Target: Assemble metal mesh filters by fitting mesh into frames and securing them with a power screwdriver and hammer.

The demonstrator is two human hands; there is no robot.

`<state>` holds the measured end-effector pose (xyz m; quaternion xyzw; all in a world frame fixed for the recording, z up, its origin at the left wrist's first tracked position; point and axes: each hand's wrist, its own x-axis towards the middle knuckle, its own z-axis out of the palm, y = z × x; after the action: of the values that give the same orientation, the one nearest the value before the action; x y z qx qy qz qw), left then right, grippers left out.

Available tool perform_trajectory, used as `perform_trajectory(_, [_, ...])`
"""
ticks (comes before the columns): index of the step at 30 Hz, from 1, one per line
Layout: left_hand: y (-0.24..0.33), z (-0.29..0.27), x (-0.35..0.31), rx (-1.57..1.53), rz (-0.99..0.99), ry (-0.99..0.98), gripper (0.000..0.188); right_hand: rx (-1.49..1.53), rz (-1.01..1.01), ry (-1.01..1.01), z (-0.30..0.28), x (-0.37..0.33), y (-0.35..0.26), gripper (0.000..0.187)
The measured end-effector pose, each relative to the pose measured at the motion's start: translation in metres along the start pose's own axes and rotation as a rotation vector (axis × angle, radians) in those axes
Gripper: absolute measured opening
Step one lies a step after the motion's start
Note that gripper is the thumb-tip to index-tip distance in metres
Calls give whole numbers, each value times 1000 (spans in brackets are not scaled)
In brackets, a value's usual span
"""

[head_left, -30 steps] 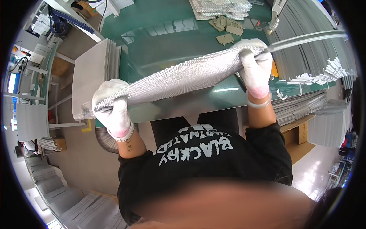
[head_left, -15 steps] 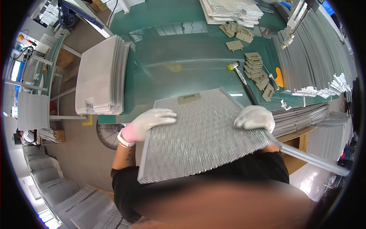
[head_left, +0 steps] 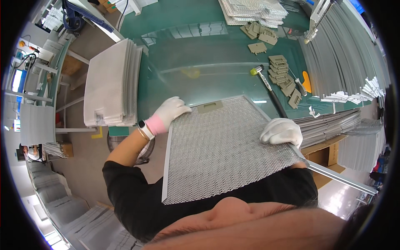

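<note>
A silver metal mesh panel (head_left: pixel 225 154) is held tilted before my chest, its near edge against my black top. Thin metal frame strip lines its left, far and right sides, and a grey-green plastic plate (head_left: pixel 210 107) sits at its far edge. My left hand (head_left: pixel 173 111), in a white glove with a pink cuff, grips the far left corner. My right hand (head_left: pixel 282 132), also gloved, is closed round the right edge; its fingertips are curled under and partly hidden. From below it a length of frame strip (head_left: pixel 341 177) juts out to the right, away from the mesh.
On the green table (head_left: pixel 187 54) lie a mallet (head_left: pixel 268 89), a screwdriver (head_left: pixel 299 85), an orange-handled tool (head_left: pixel 306 82) and several plastic plates (head_left: pixel 281 73). Mesh sheets (head_left: pixel 110 83) are stacked at left, more (head_left: pixel 252 12) at the back. Frame strips (head_left: pixel 341 58) are piled at right.
My left hand has moved from the panel's left side up to its far left corner, with the elbow swinging outward. The panel has shifted slightly to the right, along with my right hand.
</note>
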<state>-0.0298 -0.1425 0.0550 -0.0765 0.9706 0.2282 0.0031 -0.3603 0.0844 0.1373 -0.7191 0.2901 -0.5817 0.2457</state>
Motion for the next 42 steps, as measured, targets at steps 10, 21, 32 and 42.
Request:
perform_trajectory(10, [84,-73,-12,-767,454,644,44,-82,74,160,-15,51,18,35])
perform_trajectory(21, [52,-86,39,-671,24,1532,16,-88,239,760,-16,106,68,38])
perform_trajectory(32, [41,-86,33,-749,-71,1564,15,-131,0,565,-14,125,46,106])
perform_trajectory(42, [31,-79,30,-884,51,1485,34,-768,51,-272,-70,166,-29,45])
